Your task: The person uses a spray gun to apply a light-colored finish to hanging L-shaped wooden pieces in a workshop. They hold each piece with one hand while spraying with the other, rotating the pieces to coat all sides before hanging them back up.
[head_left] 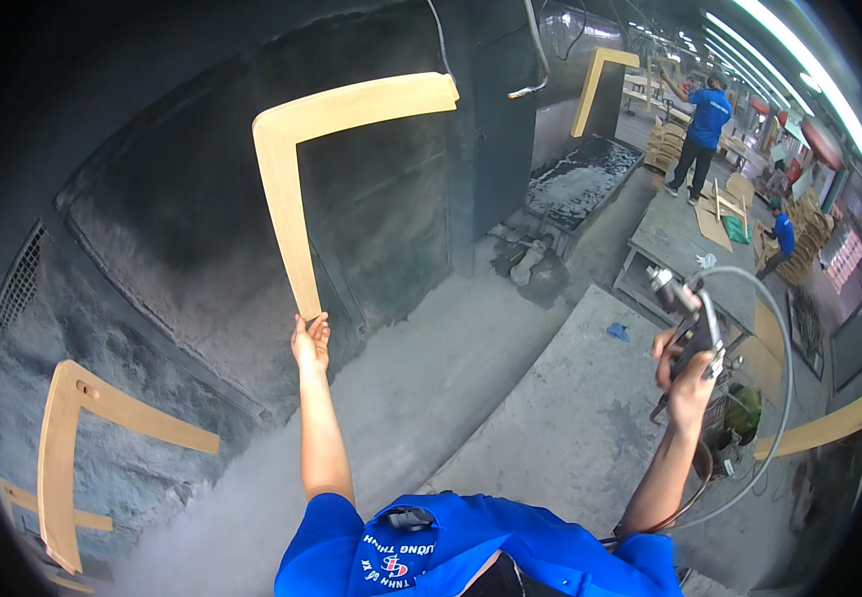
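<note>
Your left hand [312,343] has its fingertips on the lower end of the pale-yellow L-shaped wooden frame [284,199], up in front of the dark booth wall [381,209]. Your right hand [688,388] is wrapped round a black-and-silver spray gun [698,333], well right of the frame.

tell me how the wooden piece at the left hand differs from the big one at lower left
The upper piece has its top arm rising to the right; the lower-left piece has its top arm sloping down. The lower-left piece shows a slot near its corner; the upper piece shows none. The left hand grips the upper piece's lower end; no hand touches the lower-left piece. Both are bent, pale wood.
</note>
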{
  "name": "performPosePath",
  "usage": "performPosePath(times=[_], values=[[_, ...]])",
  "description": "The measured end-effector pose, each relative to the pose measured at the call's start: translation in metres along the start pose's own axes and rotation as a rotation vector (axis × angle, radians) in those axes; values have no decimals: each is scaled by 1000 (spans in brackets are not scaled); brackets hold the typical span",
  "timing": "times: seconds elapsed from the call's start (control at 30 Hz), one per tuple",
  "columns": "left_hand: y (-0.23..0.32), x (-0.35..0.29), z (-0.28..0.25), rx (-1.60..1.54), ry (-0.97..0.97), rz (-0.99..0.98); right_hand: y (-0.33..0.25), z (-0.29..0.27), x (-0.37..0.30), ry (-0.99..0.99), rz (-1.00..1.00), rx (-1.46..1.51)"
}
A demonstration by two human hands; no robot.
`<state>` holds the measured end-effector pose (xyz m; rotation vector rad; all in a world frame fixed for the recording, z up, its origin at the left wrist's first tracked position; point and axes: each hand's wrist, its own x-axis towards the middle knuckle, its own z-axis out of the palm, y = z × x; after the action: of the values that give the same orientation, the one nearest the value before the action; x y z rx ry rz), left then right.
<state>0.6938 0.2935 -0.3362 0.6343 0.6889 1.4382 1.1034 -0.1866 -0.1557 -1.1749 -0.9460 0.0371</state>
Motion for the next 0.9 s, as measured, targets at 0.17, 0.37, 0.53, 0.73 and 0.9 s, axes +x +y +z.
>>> performPosePath(times=[0.17,0.37,0.53,0.73,0.9], values=[[0,-10,8,51,82,-10,2,19,-55,-226,103,328],[-3,-9,13,128,204,-77,13,60,-84,-307,70,392],[72,-13,66,544,437,625,22,69,-82,-575,231,197],[282,-46,272,515,-196,1380,34,79,-83,-335,179,474],[360,-108,451,463,-227,1143,60,106,-91,-312,215,391]])
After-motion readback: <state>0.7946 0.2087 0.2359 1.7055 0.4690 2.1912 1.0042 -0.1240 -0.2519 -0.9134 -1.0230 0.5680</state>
